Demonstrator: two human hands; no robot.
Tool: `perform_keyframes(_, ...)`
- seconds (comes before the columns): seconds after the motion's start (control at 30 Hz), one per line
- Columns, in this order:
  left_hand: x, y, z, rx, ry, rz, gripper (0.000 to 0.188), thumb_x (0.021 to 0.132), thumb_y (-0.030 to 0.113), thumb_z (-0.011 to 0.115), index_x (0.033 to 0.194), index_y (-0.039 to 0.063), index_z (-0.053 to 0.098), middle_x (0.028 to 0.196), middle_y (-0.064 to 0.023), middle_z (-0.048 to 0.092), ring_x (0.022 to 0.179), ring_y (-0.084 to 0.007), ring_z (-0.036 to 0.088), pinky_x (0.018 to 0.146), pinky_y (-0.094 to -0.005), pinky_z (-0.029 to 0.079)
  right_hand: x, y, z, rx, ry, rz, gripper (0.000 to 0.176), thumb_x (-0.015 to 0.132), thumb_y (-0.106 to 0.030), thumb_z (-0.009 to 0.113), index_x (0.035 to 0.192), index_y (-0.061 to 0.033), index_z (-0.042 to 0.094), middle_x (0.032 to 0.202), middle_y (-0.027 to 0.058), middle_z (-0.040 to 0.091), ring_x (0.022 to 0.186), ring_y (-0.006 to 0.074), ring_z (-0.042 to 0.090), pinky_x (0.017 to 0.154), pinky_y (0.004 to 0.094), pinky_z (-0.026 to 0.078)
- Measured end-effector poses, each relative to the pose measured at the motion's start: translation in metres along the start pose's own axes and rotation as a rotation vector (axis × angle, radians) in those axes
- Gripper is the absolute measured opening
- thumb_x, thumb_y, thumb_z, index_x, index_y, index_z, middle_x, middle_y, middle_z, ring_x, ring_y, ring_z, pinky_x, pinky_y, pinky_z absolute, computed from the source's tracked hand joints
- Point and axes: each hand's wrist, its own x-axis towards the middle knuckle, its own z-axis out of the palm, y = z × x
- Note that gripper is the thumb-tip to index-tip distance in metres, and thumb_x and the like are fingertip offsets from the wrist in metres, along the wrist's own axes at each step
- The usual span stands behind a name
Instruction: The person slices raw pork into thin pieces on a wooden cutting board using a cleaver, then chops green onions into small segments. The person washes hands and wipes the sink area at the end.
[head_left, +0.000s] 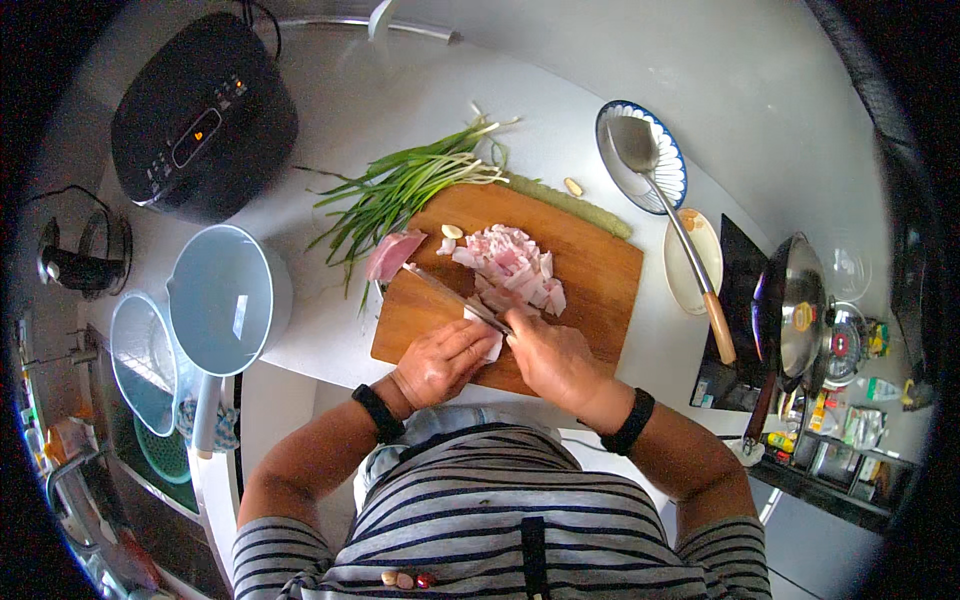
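My right hand (551, 356) grips a kitchen knife (446, 289), its blade slanting up and left across the wooden cutting board (600, 285). Fingers of my left hand (450, 358) press on a pale piece of meat (491, 351) beside the blade, near the board's front edge. A heap of sliced pink-and-white meat (517, 262) lies beyond my hands, mid-board. At the board's left edge, a larger pink meat chunk (396, 255) sits close to the knife tip. One peeled garlic clove (451, 231) rests behind the heap. The knife's handle is mostly hidden by my right hand.
Leafy green stalks (412, 176) and a long green textured strip (577, 206) border the board's back. Left stand a black rice cooker (217, 150) and a pale-blue handled pot (221, 300). Right are a patterned plate (671, 176) bearing a wooden-handled ladle (679, 225), an oval dish (686, 281) and a pan (799, 307).
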Motion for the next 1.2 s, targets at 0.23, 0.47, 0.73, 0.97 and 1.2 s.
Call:
perform_keyframes(0.23,-0.008,0.003,0.000,0.018,0.002,-0.051,0.042,0.080,0.010,0.068,0.122,0.004,0.060,0.120,-0.0127,0.059,0.098,-0.0309,0.061,0.077,-0.0387,0.055,-0.055,0.017,-0.039,-0.064,-0.114,0.140,0.029,0.091,-0.012,0.055,0.117,-0.0033,0.047,0.088,0.0231,0.064,0.076,0.0429,0.063,0.061,0.0522,0.048)
perform_keyframes(0.47,-0.011,-0.004,0.005,0.037,-0.029,-0.015,0.038,0.078,0.009,0.066,0.116,0.003,0.062,0.118,-0.0122,0.059,0.099,-0.0306,0.062,0.070,-0.0366,0.056,-0.047,-0.009,-0.043,-0.144,-0.097,0.002,0.024,0.092,-0.009,0.050,0.116,-0.0061,0.048,0.094,0.0208,0.065,0.082,0.0391,0.065,0.065,0.0499,0.053)
perform_keyframes(0.73,-0.007,-0.003,-0.002,0.014,-0.072,0.020,0.042,0.074,0.012,0.064,0.115,0.002,0.062,0.118,-0.0128,0.059,0.100,-0.0306,0.060,0.080,-0.0389,0.054,-0.032,-0.017,-0.040,-0.080,-0.208,0.106,0.022,0.094,-0.011,0.045,0.115,-0.0052,0.046,0.100,0.0258,0.063,0.082,0.0447,0.063,0.065,0.0542,0.051)
perform_keyframes(0.97,-0.003,-0.002,-0.003,-0.049,-0.066,0.012,0.042,0.073,0.010,0.064,0.114,0.000,0.061,0.117,-0.0140,0.059,0.104,-0.0321,0.060,0.086,-0.0391,0.053,0.010,-0.019,-0.010,0.017,-0.046,-0.089,0.028,0.086,-0.003,0.047,0.114,0.0009,0.047,0.096,0.0281,0.062,0.083,0.0435,0.063,0.069,0.0525,0.050)
perform_keyframes(1.2,-0.005,0.000,-0.005,0.016,-0.033,0.015,0.045,0.078,0.013,0.064,0.121,0.003,0.060,0.122,-0.0152,0.058,0.103,-0.0345,0.060,0.081,-0.0397,0.054,-0.029,0.006,-0.018,0.002,-0.036,0.032,0.029,0.090,-0.011,0.054,0.118,-0.0048,0.048,0.090,0.0225,0.064,0.077,0.0423,0.064,0.064,0.0520,0.050)
